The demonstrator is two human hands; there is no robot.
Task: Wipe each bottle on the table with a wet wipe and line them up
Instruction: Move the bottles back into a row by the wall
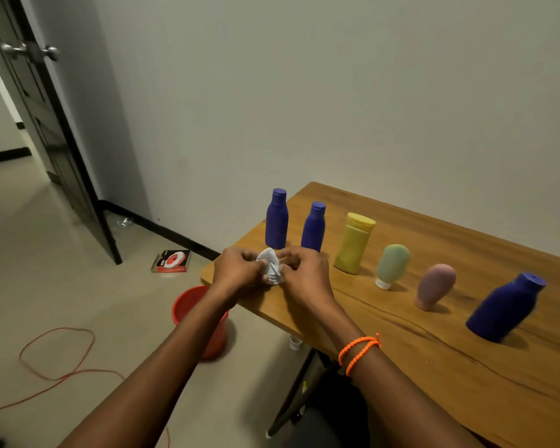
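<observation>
Several bottles stand in a row on the wooden table [434, 367]: two blue bottles [276, 219] [313, 227] at the left end, a yellow bottle [353, 244], a green tube [392, 265] on its white cap, a pink tube [435, 286] and a larger blue bottle [505, 307] at the right. Over the table's left corner, my left hand [236, 268] and my right hand [304, 273] both pinch a crumpled white wet wipe [271, 266] between them, just in front of the two left blue bottles.
A red bucket [188, 305] stands on the floor below the table's left corner. A red cable [59, 360] loops across the floor, a red and white packet [172, 260] lies by the wall, and a dark door [46, 124] stands open at the left.
</observation>
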